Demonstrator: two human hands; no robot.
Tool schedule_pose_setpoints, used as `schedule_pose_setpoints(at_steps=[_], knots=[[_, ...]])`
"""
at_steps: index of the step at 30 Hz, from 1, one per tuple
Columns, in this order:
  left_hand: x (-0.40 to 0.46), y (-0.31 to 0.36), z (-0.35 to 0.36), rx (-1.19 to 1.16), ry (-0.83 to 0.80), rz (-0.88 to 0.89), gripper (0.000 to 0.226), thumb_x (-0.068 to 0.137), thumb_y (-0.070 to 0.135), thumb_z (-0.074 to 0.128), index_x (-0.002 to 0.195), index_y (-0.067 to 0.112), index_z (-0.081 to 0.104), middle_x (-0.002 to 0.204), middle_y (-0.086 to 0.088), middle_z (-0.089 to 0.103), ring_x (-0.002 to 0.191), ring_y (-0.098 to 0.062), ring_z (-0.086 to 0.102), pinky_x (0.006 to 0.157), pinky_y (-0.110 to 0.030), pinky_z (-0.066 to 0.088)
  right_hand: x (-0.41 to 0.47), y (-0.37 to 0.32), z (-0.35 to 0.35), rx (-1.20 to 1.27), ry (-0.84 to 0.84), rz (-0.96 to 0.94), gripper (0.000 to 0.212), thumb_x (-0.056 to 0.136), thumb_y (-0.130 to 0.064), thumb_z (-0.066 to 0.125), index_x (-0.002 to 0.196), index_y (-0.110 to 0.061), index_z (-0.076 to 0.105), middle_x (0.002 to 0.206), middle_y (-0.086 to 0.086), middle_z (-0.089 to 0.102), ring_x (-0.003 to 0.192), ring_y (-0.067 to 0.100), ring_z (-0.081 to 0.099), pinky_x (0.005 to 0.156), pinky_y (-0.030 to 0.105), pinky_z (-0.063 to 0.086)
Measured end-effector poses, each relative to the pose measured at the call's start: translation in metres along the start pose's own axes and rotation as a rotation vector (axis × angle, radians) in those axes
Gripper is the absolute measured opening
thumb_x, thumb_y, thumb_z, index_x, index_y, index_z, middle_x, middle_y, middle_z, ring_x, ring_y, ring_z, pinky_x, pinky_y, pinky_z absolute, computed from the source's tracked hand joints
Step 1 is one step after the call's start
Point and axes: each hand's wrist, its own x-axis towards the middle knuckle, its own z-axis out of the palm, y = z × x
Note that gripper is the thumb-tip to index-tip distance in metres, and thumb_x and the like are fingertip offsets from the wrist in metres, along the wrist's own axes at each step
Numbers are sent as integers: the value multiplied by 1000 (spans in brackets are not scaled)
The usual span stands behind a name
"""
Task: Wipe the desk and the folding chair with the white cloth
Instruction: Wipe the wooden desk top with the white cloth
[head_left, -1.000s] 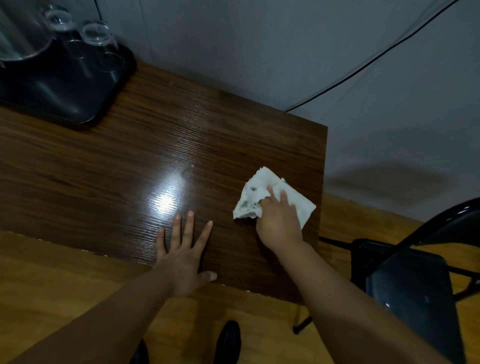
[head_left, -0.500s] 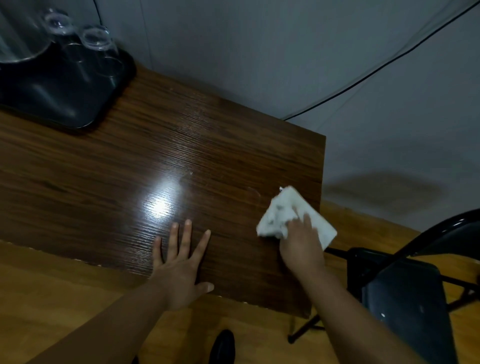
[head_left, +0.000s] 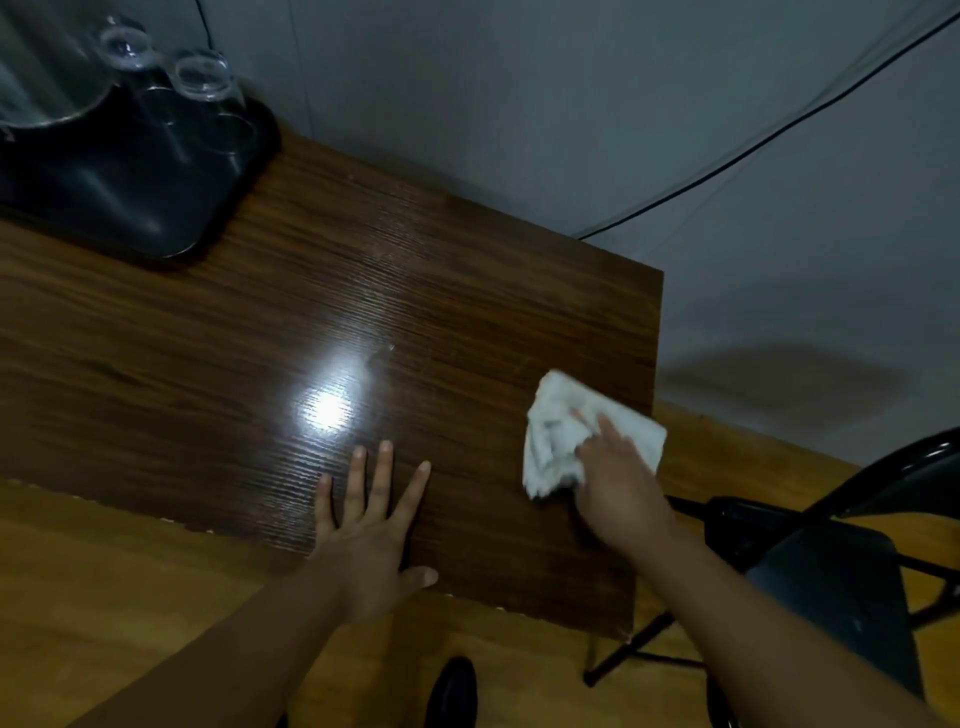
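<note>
The dark wooden desk (head_left: 291, 322) fills the middle of the head view. A crumpled white cloth (head_left: 558, 434) lies near the desk's right edge, its corner overhanging a little. My right hand (head_left: 618, 483) presses down on the cloth with fingers laid over it. My left hand (head_left: 371, 535) rests flat on the desk near the front edge, fingers spread. The black folding chair (head_left: 831, 582) stands on the floor to the right of the desk.
A black tray (head_left: 130, 208) holding upturned clear glasses (head_left: 208, 78) and a jug sits at the desk's back left. A grey wall with a black cable (head_left: 779, 130) runs behind. My dark shoe (head_left: 452, 691) shows on the wooden floor below.
My right hand has slid the cloth from the middle right of the desk out to its right edge. My left hand has stayed flat in place.
</note>
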Motion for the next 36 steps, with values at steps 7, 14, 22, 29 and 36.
schedule_pose_setpoints(at_steps=[7,14,22,29,36], knots=[[0,-1,0,3,8,-14,115,81,78,47,135,45,-49,138,-1,-66,122,-25,-65,106,-62,-32,51,-65,2,26,91,-78,53,93,-11,53,145,-23,50,168,-2,20,156,30,7,125,54,9],[0,1,0,-8,3,-11,115,81,76,47,135,45,-49,138,-2,-66,121,-26,-66,106,-61,-33,-71,3,37,-63,-163,-401,52,84,-23,61,135,-28,60,165,-13,2,155,23,-8,124,51,0],[-2,1,-1,-9,7,-11,114,82,75,47,137,44,-48,138,-2,-66,122,-26,-65,106,-60,-34,80,-65,-11,71,87,-23,56,97,-14,48,152,-21,40,168,4,21,156,32,7,125,55,9],[-13,-11,-5,-90,136,58,110,86,67,51,144,42,-39,151,5,-53,132,-15,-57,117,-52,-22,-49,-29,41,-153,-142,-432,47,75,-12,72,121,-23,71,164,-5,9,153,31,2,121,60,15],[-25,-93,-31,3,334,-249,116,75,91,29,153,27,-29,163,-8,-34,148,-28,-35,120,-58,-13,39,-65,-3,62,92,8,56,94,-4,53,147,-19,47,165,6,28,156,30,10,124,57,14]])
